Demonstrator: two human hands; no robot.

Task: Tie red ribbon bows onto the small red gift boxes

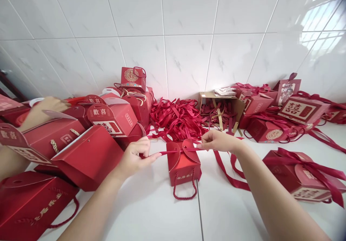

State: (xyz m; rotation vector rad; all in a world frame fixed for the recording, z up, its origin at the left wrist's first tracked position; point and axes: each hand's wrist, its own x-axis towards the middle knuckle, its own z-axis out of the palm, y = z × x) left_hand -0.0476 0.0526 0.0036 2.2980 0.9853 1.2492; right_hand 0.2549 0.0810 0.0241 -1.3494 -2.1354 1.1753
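Note:
A small red gift box [184,167] stands upright on the white table before me, its twisted rope handle hanging down the front. A dark red ribbon [165,153] runs across its top at the holes in the two rounded flaps. My left hand [137,156] pinches the ribbon just left of the box. On the other side, my right hand [216,141] holds it between thumb and fingertips, close to the right flap. Ribbon lies in loose curves on the table under my right forearm. The flaps bend inward and meet at the top.
Red boxes [92,158] crowd the left, where another person's hand [51,106] reaches in. Behind is a heap of ribbons [178,120] beside a cardboard box [240,109] of tags. Ribboned boxes [305,107] stand at right, one bow-tied box [305,178] nearer. A tiled wall [186,61] closes the back.

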